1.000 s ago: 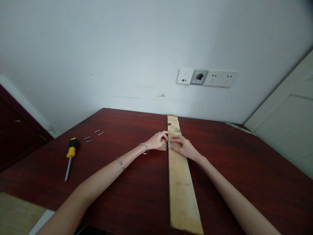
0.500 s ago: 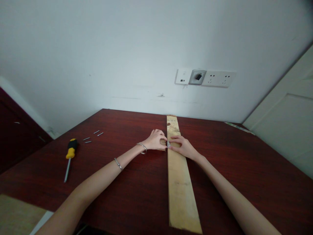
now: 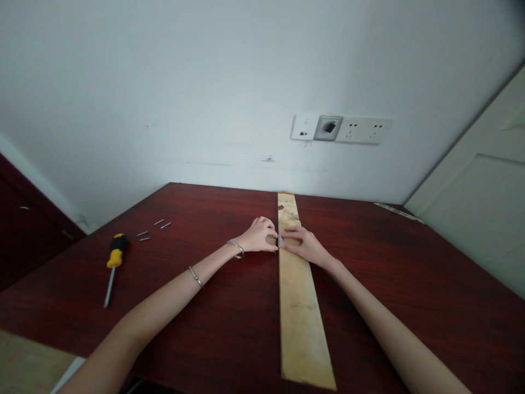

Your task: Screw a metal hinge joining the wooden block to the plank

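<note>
A long pale wooden board (image 3: 301,317) lies on the dark red table, running from the wall towards me. At its left edge, about two thirds of the way back, sits a small silvery metal piece (image 3: 281,241), perhaps a hinge or bracket. My left hand (image 3: 259,235) is beside the board's left edge, its thumb and fingers closed in a pinch on the metal piece. From the other side my right hand (image 3: 307,244) rests over the board, with thumb and fingertips also on the metal piece. The fingers partly hide it.
On the left of the table (image 3: 197,339) lies a yellow and black screwdriver (image 3: 115,260). Several screws (image 3: 143,233) are scattered behind it. The white wall has a row of sockets (image 3: 342,129). A thin pale strip (image 3: 397,212) lies at the back right, near a white door (image 3: 488,186).
The whole view has shifted slightly, so everything sits a little further left. Both hands stay at the metal piece on the board's edge with almost the same grip.
</note>
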`<state>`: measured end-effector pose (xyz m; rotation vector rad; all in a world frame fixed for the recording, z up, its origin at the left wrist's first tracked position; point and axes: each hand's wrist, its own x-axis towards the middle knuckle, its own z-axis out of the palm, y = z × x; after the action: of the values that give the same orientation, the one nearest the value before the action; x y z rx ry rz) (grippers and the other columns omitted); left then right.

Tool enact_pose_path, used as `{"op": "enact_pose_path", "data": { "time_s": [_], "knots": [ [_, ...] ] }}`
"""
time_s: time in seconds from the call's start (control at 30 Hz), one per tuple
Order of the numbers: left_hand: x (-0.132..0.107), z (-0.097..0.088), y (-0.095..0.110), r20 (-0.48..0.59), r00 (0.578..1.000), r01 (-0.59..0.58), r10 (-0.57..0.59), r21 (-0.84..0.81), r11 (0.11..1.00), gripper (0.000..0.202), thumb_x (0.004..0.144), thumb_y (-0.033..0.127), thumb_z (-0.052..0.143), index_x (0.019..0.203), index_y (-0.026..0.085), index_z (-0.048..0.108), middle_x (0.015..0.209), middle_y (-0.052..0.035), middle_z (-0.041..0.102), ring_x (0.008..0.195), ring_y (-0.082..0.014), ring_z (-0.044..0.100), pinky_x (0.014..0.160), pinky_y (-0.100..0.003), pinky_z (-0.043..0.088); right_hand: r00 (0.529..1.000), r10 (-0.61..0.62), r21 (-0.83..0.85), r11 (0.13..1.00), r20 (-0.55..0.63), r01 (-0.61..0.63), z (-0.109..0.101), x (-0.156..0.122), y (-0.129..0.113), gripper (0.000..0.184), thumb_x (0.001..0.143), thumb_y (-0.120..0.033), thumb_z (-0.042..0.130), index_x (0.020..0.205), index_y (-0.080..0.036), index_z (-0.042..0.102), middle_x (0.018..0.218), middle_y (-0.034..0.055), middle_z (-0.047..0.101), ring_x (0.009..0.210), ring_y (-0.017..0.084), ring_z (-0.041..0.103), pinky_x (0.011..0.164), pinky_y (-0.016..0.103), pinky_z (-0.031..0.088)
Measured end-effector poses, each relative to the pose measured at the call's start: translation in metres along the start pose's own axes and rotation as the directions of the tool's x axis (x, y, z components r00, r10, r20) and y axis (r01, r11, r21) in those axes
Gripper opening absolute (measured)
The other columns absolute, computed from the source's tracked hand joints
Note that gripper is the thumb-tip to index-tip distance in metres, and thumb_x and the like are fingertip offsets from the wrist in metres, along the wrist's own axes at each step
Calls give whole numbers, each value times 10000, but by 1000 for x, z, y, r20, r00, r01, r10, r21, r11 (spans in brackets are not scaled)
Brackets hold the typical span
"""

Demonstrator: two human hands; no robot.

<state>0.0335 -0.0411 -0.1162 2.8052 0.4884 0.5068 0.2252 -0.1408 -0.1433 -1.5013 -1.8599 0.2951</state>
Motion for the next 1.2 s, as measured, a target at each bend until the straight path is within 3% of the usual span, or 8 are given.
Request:
{"op": "enact_pose_path", "data": {
  "time_s": [0.4,0.53,0.77,1.0,1.2],
  "knots": [
    [-5,-5,24,42,999,3,-12,207,978,269,701,353,622,906,183,664,1011,-108,545,1049,-316,388,954,-535,301,1000,-4,-22,1000,6,4,0,0,0,323,747,-423,670,1019,-253,713,1169,79,609,1076,239,578,983,409,433],
    [-5,-6,25,86,996,3,-26,252,968,356,729,369,589,1030,180,609,1069,-112,556,1113,-316,380,972,-534,301,1000,-21,-20,1000,-4,21,2,0,2,314,751,-411,667,1021,-256,712,1156,78,612,1064,233,586,973,401,444],
    [-4,-4,16,126,991,35,-43,65,997,659,721,300,589,1323,183,347,1172,-103,554,1179,-283,400,1015,-496,291,1000,-20,2,1000,-13,20,1,1,0,303,735,-406,682,990,-247,721,1147,80,621,1061,245,588,971,419,449],
    [-3,0,10,137,990,43,-37,-42,998,711,700,257,617,1341,172,322,1182,-115,543,1123,-282,462,948,-407,377,1000,-20,4,1000,-4,20,1,1,2,316,736,-409,680,1004,-245,717,1162,83,614,1071,247,586,979,421,441],
    [-3,-1,6,181,983,62,-45,-94,994,722,715,254,623,1358,170,306,1198,-115,535,1111,-282,470,934,-397,393,999,-41,-11,999,6,41,1,1,1,308,745,-397,672,997,-226,720,1152,100,611,1053,246,596,968,413,452]
  ]
}}
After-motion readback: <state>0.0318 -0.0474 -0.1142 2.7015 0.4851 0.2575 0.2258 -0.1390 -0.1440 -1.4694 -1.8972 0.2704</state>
